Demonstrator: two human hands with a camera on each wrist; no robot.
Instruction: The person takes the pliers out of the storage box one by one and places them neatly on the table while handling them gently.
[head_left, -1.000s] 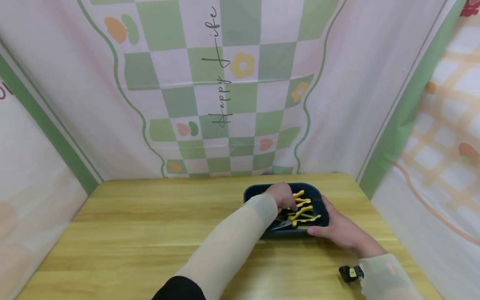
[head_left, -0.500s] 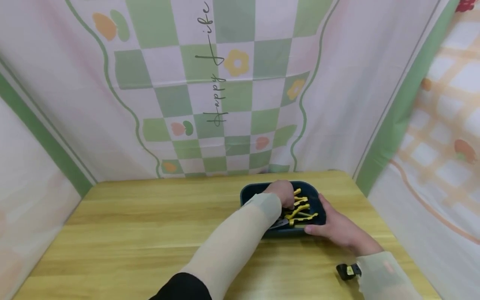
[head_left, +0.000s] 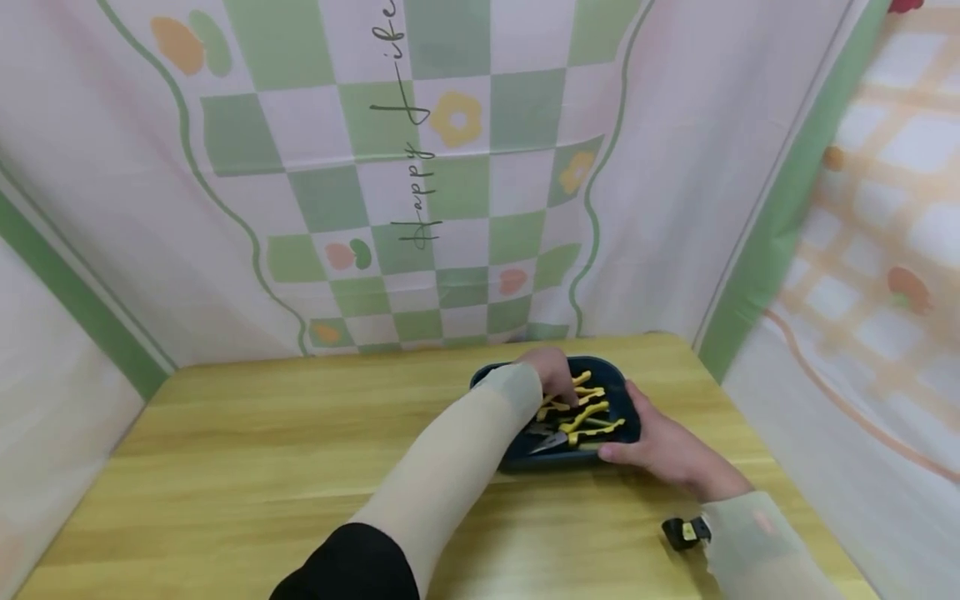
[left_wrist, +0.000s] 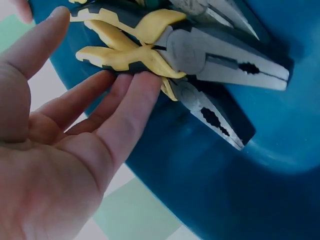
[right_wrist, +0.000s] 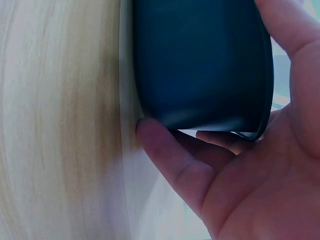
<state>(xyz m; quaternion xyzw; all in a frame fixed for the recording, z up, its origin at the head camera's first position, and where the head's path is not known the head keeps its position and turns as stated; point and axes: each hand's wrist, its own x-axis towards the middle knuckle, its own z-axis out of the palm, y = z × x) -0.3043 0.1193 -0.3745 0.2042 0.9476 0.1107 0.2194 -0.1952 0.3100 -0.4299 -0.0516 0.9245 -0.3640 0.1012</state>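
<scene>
A dark blue-green tray (head_left: 555,461) holds several pliers with yellow and black handles, among them a long-nose pair (head_left: 573,436) near the front wall. My left hand (head_left: 551,372) reaches down into the tray. In the left wrist view that hand (left_wrist: 65,155) has its thumb at the end of one handle of a pair of combination pliers (left_wrist: 187,50) and its fingertips against the other handle. A second, smaller pair (left_wrist: 207,112) lies partly under them. My right hand (head_left: 667,442) grips the tray's right end, thumb on the near side; its fingers (right_wrist: 172,155) curve along the tray's outer wall (right_wrist: 205,65).
The tray stands on a wood-grain table (head_left: 300,467), near its back right. Behind the table hangs a green-and-white checked cloth (head_left: 420,192), with more printed cloth at both sides. A small black device (head_left: 684,533) is strapped at the right wrist.
The head view has turned slightly, so the whole scene sits further left. My left hand has lifted a little inside the tray, baring more of the front pliers. My right hand keeps its grip.
</scene>
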